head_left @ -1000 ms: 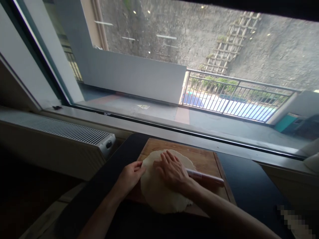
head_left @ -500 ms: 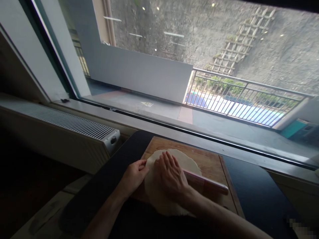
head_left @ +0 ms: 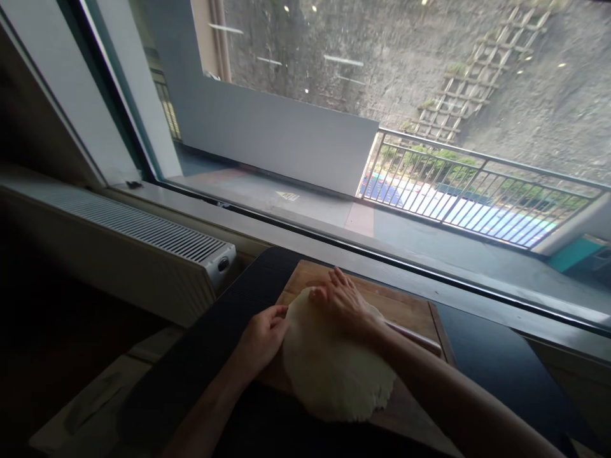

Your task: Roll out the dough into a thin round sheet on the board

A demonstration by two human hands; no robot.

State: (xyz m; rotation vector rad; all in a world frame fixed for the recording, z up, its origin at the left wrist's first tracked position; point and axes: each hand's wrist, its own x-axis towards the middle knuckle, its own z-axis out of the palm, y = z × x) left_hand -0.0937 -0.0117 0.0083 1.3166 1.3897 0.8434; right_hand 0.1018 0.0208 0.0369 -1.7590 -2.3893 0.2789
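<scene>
A wide, thin sheet of dough (head_left: 334,362) lies over a wooden board (head_left: 398,302), its near edge ragged and hanging past the board's front. My left hand (head_left: 267,334) is closed at the dough's left edge, thumb and fingers pinching it. My right hand (head_left: 346,302) lies flat with fingers stretched out, over the far part of the dough and on top of the rolling pin. The rolling pin (head_left: 415,337) points out to the right from beneath my right forearm; its left part is hidden by the hand.
The board rests on a dark table (head_left: 496,362) beneath a large window. A radiator (head_left: 191,280) stands to the left, close to the table. The window sill (head_left: 267,230) runs along behind. Outside are a railing (head_left: 487,191) and a rock slope.
My right hand has moved away from me across the board, and the rolling pin has rolled the same way. More of the near dough shows. My left hand keeps its pinch.
</scene>
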